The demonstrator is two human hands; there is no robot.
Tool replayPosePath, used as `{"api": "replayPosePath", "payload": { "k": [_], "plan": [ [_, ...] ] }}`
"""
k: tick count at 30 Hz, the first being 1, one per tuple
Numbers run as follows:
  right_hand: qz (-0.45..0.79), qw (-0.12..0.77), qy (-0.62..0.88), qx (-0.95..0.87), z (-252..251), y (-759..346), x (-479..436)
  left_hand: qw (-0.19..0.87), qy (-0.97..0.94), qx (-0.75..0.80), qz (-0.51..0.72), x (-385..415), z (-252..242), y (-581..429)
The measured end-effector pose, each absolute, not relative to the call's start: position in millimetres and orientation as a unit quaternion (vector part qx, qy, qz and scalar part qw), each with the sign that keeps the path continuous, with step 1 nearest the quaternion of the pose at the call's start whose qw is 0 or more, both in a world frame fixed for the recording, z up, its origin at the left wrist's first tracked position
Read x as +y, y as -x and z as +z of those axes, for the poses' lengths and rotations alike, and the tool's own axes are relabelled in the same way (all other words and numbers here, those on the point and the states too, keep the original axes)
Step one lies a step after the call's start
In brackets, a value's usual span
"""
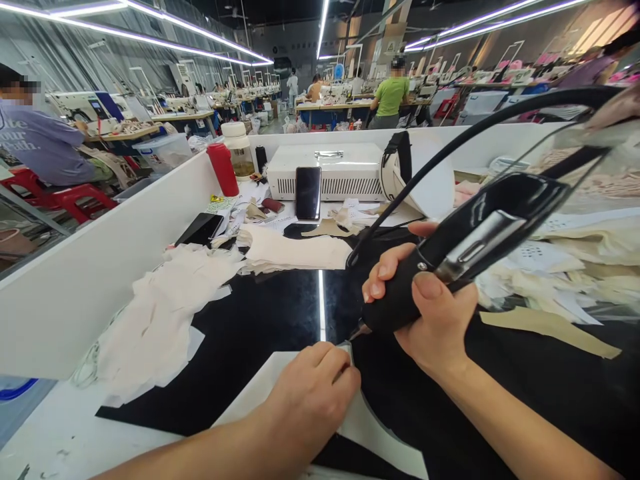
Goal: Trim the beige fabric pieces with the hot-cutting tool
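Note:
My right hand [435, 307] is wrapped around a black corded handheld cutter [400, 303] with a slim metal tip. The tool slants down to the left, its tip close to the far edge of a white pattern piece [383, 433]. My left hand [317, 383] lies on that piece with curled fingers, gripping or pressing its far end. A small greyish edge shows beside the fingertips; the rest under the hand is hidden. Beneath the pattern piece spreads black material [250, 333], with a curved outline along the piece's right side.
Pale fabric pieces [165, 307] lie at left, a flat pale stack [300, 250] beyond. Behind stand a phone [308, 193], a white vented box [330, 170], a red bottle [223, 170] and a jar [237, 150]. Layered fabric [565, 260] fills the right. A low white wall [115, 253] borders the table.

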State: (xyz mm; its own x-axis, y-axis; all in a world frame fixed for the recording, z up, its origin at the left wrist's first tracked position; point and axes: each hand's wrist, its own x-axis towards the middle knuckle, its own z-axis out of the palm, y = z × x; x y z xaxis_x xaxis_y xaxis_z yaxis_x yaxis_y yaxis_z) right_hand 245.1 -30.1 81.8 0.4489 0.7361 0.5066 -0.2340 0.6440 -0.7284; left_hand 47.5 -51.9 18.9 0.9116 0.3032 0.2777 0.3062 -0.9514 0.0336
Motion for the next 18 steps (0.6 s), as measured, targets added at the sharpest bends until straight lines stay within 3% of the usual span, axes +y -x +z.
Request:
{"api": "replayPosePath", "payload": {
  "k": [18],
  "plan": [
    [0.340, 0.793, 0.279, -0.422, 85.6, -240.6, -37.9, -0.047, 0.963, -0.150, -0.219, -53.1, 16.6, -41.8]
  ]
}}
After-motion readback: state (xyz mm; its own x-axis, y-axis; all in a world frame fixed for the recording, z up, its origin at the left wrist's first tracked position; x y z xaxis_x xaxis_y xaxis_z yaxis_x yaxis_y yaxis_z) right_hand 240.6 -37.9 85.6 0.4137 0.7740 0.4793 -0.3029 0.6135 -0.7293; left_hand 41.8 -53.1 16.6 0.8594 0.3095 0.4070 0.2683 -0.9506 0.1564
